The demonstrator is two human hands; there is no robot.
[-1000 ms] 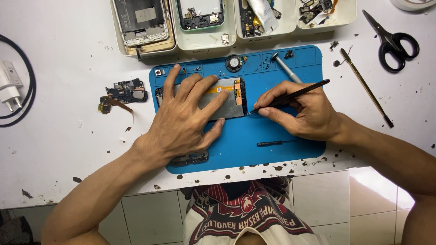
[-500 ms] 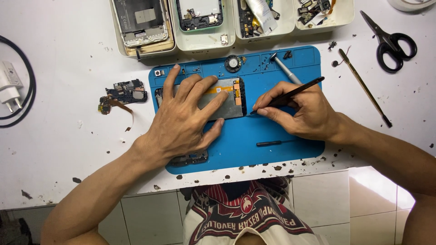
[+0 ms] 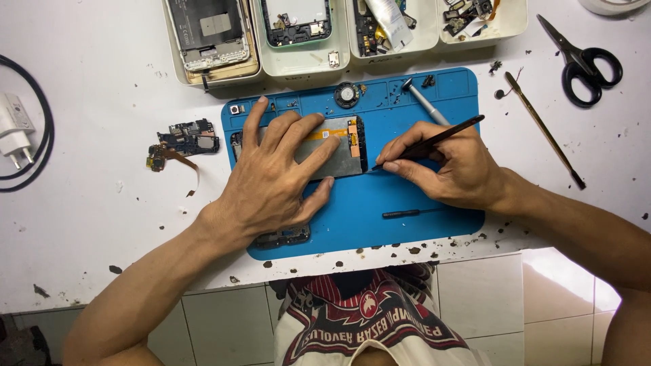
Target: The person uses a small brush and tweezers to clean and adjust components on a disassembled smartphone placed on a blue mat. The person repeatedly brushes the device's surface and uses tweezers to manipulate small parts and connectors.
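On the blue silicone work mat (image 3: 407, 196), a flat grey phone screen panel with an orange flex strip (image 3: 339, 152) lies pinned under one hand while the other works its edge.

At far left on the white table (image 3: 102, 224), a white plug with a black cable (image 3: 15, 132) and a small dark circuit board (image 3: 186, 142) lie well apart from the work, out of the way. The left hand (image 3: 274, 179) rests palm-down on the panel, fingers (image 3: 319, 157) spread apart, judged to be bracing it against sliding. The right hand (image 3: 451, 166) has its fingers pinched together on a thin black pointed tool (image 3: 434, 141), held like a pen with its tip at the panel's right edge. A slim black screwdriver (image 3: 413, 213) lies just below on the mat. Black scissors (image 3: 583, 57) and a thin brown stick (image 3: 542, 129) lie to the right.
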